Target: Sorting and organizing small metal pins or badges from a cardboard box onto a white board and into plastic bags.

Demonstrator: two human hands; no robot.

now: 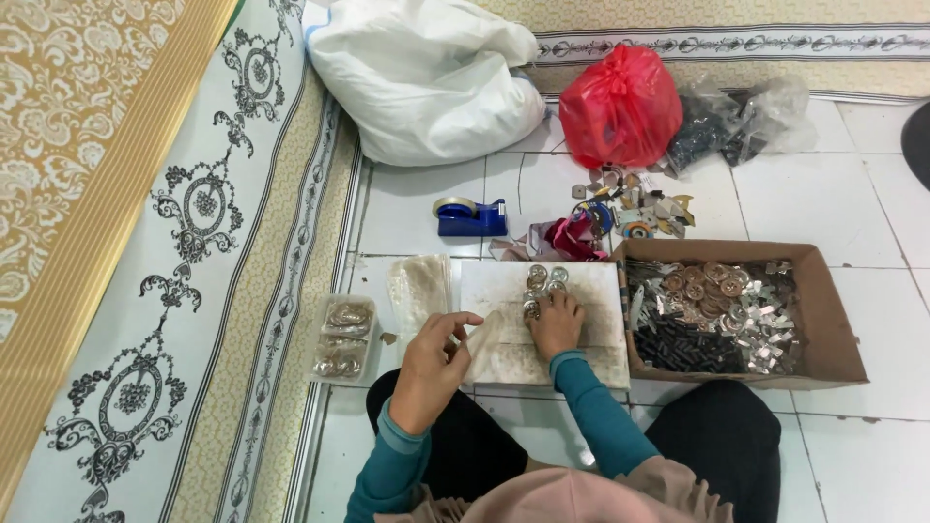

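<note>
A person seated on a white tiled floor [426, 208] works over a pale, worn board [581, 324] laid in front of the knees, seen from above. The right hand [556, 323] reaches forward across the board, palm down, fingers curled over a small cluster of round metal pieces [542, 281]; the fingertips press on the nearest ones, and whether any is actually pinched cannot be told. The left hand [431, 370] is raised at the board's near left edge, wrist bent, thumb and fingers closed on a small clear plastic bag [481, 334] held open toward the other hand. Both forearms wear teal sleeves [599, 415].

Just right of the board stands an open cardboard box [838, 334] holding copper-coloured discs, silver clips and dark small parts. To the left lie a stack of clear bags [419, 286] and, beside a patterned rug [174, 242], filled packets of metal pieces [343, 339]. Beyond the board sit a blue tape dispenser [472, 217], a scatter of scraps [635, 205], a large white sack [426, 77], a red plastic bag [620, 107] and clear bags of dark parts [741, 124].
</note>
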